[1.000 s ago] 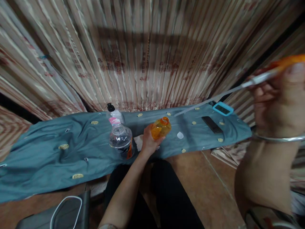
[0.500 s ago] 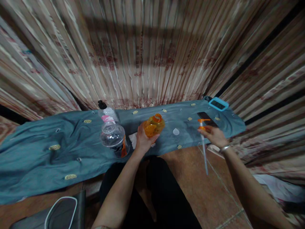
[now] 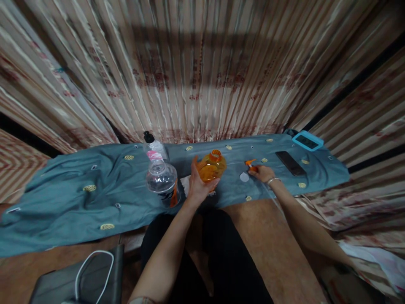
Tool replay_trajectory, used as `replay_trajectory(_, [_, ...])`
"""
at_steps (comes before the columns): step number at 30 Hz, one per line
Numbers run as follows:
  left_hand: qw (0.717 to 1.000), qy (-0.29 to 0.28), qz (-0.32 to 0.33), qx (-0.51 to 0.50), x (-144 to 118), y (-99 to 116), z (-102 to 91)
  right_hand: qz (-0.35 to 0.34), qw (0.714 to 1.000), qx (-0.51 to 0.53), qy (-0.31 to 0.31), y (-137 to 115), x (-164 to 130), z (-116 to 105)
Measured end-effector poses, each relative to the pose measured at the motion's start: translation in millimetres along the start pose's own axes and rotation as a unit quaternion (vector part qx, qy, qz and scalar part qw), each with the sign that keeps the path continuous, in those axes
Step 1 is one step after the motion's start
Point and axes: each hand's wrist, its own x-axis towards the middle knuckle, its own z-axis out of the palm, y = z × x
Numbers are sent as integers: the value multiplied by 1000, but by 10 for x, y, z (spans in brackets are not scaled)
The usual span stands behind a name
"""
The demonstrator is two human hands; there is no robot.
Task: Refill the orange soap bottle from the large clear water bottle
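Observation:
My left hand is wrapped round an amber see-through bottle, whose orange neck has no pump or cap on it. Its fingers pass behind the bottle and the thumb lies along the front. To the right, my right hand is closed on an orange pump head with a pale dip tube running back under the wrist. A small whitish disc lies on the cloth just left of the right hand. A large clear bottle without a cap stands left of my left hand.
Behind the large bottle stands a clear bottle with a black pump. A dark phone and a blue-framed device lie on the right of the teal cloth. Striped curtains hang close behind.
My right hand has moved left with the pump head, from beside the phone to near the whitish disc. The left hand keeps its hold on the amber bottle. The view has shifted slightly.

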Motion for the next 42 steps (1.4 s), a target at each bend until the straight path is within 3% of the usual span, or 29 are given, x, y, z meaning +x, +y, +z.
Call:
replay_trajectory(6, [999, -5, -6, -32, -17, 42, -7, -25, 996, -8, 91, -4, -227, -19])
replay_trajectory(12, [999, -3, -9, -42, -50, 75, -21, -115, 977, 46, 174, -232, -466, 89])
replay_trajectory(16, [999, -8, -9, -38, -58, 37, -47, -140, 966, 88, 200, -327, -517, 241])
replay_trajectory(24, [1000, -13, -7, -12, -53, -94, -81, -111, 950, 167, 238, -52, -678, 316])
replay_trajectory(28, [1000, 11, 16, 12, -97, -85, -62, -141, 941, 218, 216, -215, -836, 336])
replay_trajectory(32, [994, 31, 76, 69, -332, 40, -70, -184, 926, 270, 189, -533, -1004, 339])
replay_trajectory(37, [969, 24, 184, 163, -974, 304, -301, -201, 903, 333, 184, -755, -1224, 314])
replay_trajectory(40, [960, 98, 168, 200, -1247, 389, -583, -200, 889, 372, 179, -804, -1373, 351])
replay_trajectory(42, [953, 176, 135, 204, -1245, 377, -781, -199, 878, 399, 173, -839, -1489, 397])
